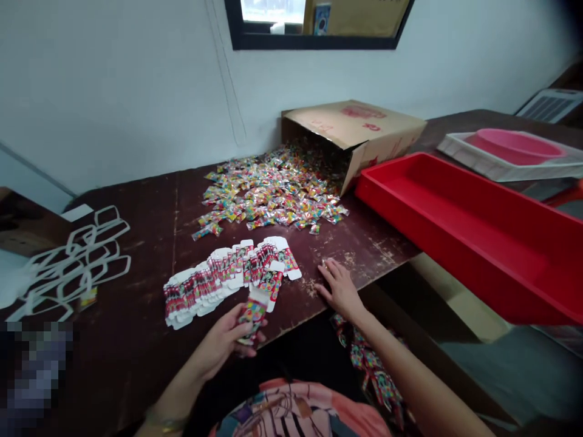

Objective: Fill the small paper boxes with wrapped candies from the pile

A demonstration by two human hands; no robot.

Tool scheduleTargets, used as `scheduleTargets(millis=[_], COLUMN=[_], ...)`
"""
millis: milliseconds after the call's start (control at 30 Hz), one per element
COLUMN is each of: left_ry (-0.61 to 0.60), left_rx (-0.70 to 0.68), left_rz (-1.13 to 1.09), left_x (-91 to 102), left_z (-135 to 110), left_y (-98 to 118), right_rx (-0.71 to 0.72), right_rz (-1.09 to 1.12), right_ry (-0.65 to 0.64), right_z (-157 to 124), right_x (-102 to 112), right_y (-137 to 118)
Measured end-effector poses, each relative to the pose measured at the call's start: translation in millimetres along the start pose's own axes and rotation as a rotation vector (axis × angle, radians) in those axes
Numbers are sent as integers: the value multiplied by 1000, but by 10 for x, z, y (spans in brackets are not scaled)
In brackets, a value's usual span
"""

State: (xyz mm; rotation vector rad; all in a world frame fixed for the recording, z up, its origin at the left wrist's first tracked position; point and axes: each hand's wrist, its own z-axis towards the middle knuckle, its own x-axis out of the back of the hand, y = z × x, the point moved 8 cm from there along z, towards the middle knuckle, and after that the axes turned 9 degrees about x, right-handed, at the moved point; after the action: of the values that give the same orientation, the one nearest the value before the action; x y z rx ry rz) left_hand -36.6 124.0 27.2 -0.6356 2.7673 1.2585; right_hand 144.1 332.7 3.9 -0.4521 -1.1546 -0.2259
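My left hand (pixel 225 341) is closed around a small printed carton (pixel 253 314) near the front edge of the dark wooden table (pixel 136 340). A fanned row of flat printed cartons (pixel 218 279) lies just beyond it. My right hand (pixel 337 286) rests on the table with fingers stretched forward, fingertips at a small wrapped candy (pixel 325 263). Further back, a heap of colourful candy packets (pixel 273 197) spills from a tipped cardboard box (pixel 355 130).
A long red plastic tray (pixel 478 243) overhangs the table on the right, with a pink basin (pixel 514 145) in a white tray behind it. White cut-out card frames (pixel 77 258) lie at the left. More candy packets (pixel 373 370) lie on my lap.
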Motion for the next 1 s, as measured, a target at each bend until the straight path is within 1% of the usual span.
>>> scheduleTargets(millis=[67,133,167,200,233,300,333,367,400,467,500,533,600,633,667,700,733,800,833,867,900,933,1000], left_ry=[-8,10,14,13,8,-20,-45,-72,-96,-121,-116,-103,-72,-55,-38,-21,-7,20,28,29,23,12,-21], left_rx=[-33,-39,-34,-25,-15,0,2,-2,-11,-35,-48,-59,-80,-95,-112,-125,-130,-116,-98,-80,-68,-65,-70], left_rz=[-101,-168,-188,-194,-185,-123,-83,-49,-28,-25,-34,-43,-43,-36,-34,-44,-67,-131,-154,-161,-153,-137,-103], left_x=[-177,-251,-268,-284,-302,-365,-415,-469,-520,-586,-593,-586,-554,-534,-513,-491,-470,-429,-414,-406,-404,-406,-421], left_z=[150,257,289,306,311,293,277,257,238,205,193,185,175,171,168,167,168,179,188,199,208,215,221], left_y=[-33,-113,-160,-207,-250,-319,-342,-356,-364,-365,-361,-357,-349,-341,-330,-321,-316,-319,-327,-333,-334,-330,-317], right_rx=[128,230,239,207,138,-31,-95,-128,-132,-95,-54,-5,99,132,136,93,8,-238,-367,-476,-553,-599,-641], right_rz=[103,266,377,506,646,891,954,968,940,825,768,725,690,708,764,861,990,1300,1456,1598,1720,1812,1890], right_ry=[-69,-97,-85,-57,-20,32,51,72,96,152,160,146,60,9,-31,-37,-13,58,65,35,-36,-123,-247], right_z=[-137,-328,-407,-455,-467,-381,-287,-168,-36,206,296,358,388,362,319,269,214,88,26,-27,-64,-85,-87], right_x=[-34,-38,-19,8,33,48,56,81,123,240,291,322,316,287,247,206,160,11,-91,-195,-284,-342,-367], right_y=[-316,-667,-808,-905,-957,-988,-984,-973,-956,-919,-926,-958,-1086,-1157,-1212,-1230,-1213,-1132,-1110,-1121,-1163,-1218,-1276])
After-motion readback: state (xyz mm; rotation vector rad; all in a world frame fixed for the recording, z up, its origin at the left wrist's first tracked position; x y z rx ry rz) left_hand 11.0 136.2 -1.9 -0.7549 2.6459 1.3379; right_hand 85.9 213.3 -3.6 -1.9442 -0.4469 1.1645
